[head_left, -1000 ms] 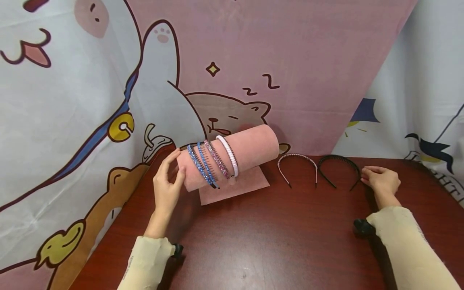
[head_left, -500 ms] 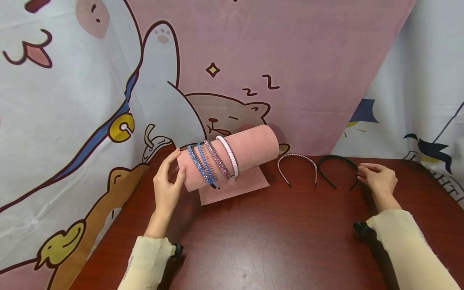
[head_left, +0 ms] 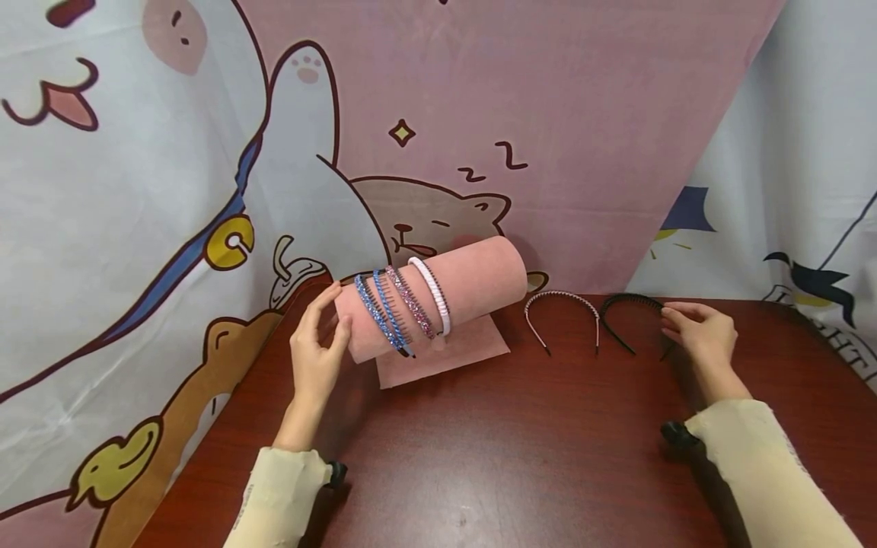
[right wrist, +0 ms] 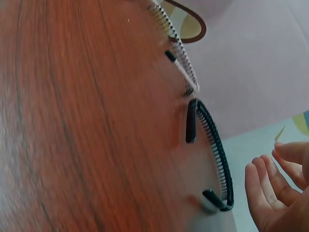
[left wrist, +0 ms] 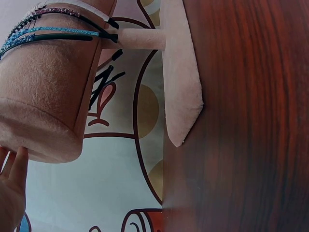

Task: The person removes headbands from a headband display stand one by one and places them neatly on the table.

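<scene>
A pink padded headband stand [head_left: 479, 278] carries several toothed headbands: a blue glitter headband [head_left: 375, 312], a slim blue one, a pink glitter headband [head_left: 409, 301] and a white headband [head_left: 432, 293]. My left hand [head_left: 317, 342] rests its fingertips against the roll's left end, as the left wrist view also shows. On the table at the right, a black toothed headband [right wrist: 217, 145] lies with its open side toward me. My right hand [head_left: 704, 335] is at its right side, overlapping it in the head view. In the right wrist view, that hand's loosely bent fingers [right wrist: 257, 193] are apart from the headband.
A white-and-black toothed headband [head_left: 563, 294] lies left of the black one. The stand's flat base [head_left: 445, 359] sits on the dark red wooden table [head_left: 521, 441]. Printed cartoon cloth [head_left: 548, 99] hangs along the table's back and sides.
My right hand has moved left, from beside the black headband to overlapping its right arm in the head view. The left hand, stand and headbands have stayed in place.
</scene>
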Demonstrator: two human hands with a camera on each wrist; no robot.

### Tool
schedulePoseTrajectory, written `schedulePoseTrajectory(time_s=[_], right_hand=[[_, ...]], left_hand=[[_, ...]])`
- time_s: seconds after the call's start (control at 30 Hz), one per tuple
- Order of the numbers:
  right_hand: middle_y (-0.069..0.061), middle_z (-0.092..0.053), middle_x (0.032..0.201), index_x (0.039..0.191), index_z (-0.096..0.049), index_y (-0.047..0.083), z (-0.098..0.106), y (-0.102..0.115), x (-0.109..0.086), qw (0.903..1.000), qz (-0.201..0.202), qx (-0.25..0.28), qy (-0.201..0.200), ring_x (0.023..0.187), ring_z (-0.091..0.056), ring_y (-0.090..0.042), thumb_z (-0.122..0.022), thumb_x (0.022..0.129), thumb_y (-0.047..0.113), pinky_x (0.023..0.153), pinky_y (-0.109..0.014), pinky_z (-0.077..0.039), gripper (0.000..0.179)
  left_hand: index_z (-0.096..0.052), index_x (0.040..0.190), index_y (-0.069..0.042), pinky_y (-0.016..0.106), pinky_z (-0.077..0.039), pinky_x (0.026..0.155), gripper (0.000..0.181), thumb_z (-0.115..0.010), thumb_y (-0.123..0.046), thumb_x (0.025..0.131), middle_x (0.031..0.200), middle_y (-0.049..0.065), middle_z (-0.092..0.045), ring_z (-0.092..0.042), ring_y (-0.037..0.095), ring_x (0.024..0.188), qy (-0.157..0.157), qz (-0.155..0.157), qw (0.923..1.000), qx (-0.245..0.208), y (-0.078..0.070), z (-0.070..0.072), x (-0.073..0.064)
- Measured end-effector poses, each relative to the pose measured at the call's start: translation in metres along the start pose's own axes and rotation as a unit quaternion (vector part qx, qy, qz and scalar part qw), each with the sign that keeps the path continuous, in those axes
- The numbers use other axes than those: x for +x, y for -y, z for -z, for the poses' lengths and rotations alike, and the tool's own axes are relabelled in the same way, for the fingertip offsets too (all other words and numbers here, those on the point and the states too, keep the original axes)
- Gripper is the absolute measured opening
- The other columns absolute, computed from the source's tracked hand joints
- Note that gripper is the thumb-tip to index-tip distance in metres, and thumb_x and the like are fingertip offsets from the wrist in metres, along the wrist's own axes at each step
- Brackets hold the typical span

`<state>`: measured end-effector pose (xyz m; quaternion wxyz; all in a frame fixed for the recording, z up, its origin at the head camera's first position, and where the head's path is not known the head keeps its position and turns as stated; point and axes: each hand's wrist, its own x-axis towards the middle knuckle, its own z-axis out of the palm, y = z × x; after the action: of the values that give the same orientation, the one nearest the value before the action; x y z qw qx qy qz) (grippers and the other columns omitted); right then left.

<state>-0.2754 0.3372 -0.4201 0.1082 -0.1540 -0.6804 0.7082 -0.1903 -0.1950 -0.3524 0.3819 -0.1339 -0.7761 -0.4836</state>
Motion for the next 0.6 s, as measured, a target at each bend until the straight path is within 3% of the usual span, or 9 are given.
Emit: schedulePoseTrajectory(time_s=[0.1,0.2,0.33,0.5,0.6], right_hand=[[0.02,-0.071,0.068,0.083,-0.075,0.024,-0.006,0.003,-0.003,0.9996,0.023,-0.013,0.004,0.059,-0.069,0.002,-0.07,0.091,0.009,0.058,-0.016,-0.058,0.018],[0.023,-0.07,0.069,0.088,-0.075,0.022,-0.012,0.007,-0.006,0.9982,0.041,-0.043,0.002,0.059,-0.069,0.004,-0.07,0.091,0.011,0.058,-0.015,-0.058,0.012],[0.026,-0.069,0.068,0.091,-0.074,0.022,-0.023,0.012,-0.011,0.996,0.053,-0.072,-0.004,0.059,-0.068,0.006,-0.071,0.091,0.013,0.057,-0.014,-0.057,0.009],[0.025,-0.069,0.067,0.092,-0.074,0.022,-0.038,0.021,-0.019,0.9948,0.063,-0.079,0.005,0.059,-0.068,0.006,-0.072,0.091,0.016,0.057,-0.011,-0.055,0.006],[0.021,-0.071,0.07,0.092,-0.075,0.018,-0.047,0.027,-0.025,0.9959,0.077,-0.04,0.027,0.062,-0.069,0.004,-0.071,0.09,0.011,0.059,-0.012,-0.056,0.008]], left_hand=[[-0.06,0.132,0.003,0.014,-0.05,0.099,0.041,-0.064,0.003,0.09,0.137,0.021,-0.061,-0.058,0.031,0.126,-0.001,-0.002,1.0,0.002,0.0,0.0,0.0],[-0.059,0.131,0.005,0.026,-0.054,0.099,0.041,-0.064,0.003,0.09,0.136,0.022,-0.061,-0.058,0.031,0.126,-0.002,-0.003,1.0,0.003,0.0,0.0,0.0],[-0.059,0.13,0.007,0.03,-0.055,0.099,0.041,-0.065,0.004,0.089,0.136,0.023,-0.061,-0.059,0.032,0.124,-0.001,-0.002,1.0,0.003,-0.001,0.0,0.0],[-0.06,0.13,0.006,0.016,-0.051,0.098,0.041,-0.064,0.004,0.089,0.136,0.023,-0.061,-0.058,0.033,0.124,-0.001,-0.003,1.0,0.0,-0.001,0.0,0.0],[-0.06,0.13,0.005,0.011,-0.049,0.097,0.041,-0.064,0.004,0.09,0.136,0.022,-0.061,-0.058,0.033,0.125,-0.002,-0.003,1.0,-0.001,-0.001,0.0,0.0]])
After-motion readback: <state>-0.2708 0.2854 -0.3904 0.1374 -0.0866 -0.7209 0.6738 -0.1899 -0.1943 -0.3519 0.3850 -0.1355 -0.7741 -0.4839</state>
